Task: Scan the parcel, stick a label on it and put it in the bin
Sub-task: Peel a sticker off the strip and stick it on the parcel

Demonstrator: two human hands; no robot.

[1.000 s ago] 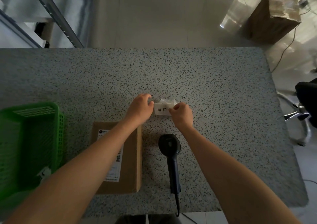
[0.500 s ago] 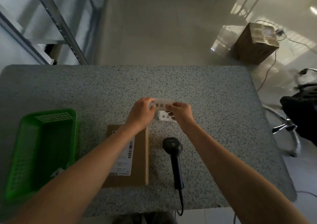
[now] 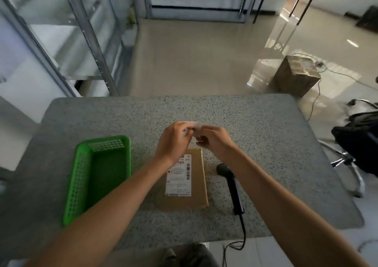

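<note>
A flat brown cardboard parcel with a white shipping label lies on the speckled table, in front of me. Above its far end my left hand and my right hand meet, both pinching a small white strip of labels held off the table. The strip is blurred and mostly hidden by my fingers. A black handheld scanner lies on the table right of the parcel, cable trailing over the near edge. A green plastic bin stands left of the parcel.
Metal shelving stands beyond the table's far left. A cardboard box with a cable sits on the floor at the far right. An office chair is close to the table's right edge.
My head has tilted up, so the table sits lower in view. Both hands have lifted the label strip off the table and hold it closer together above the parcel's far end.
</note>
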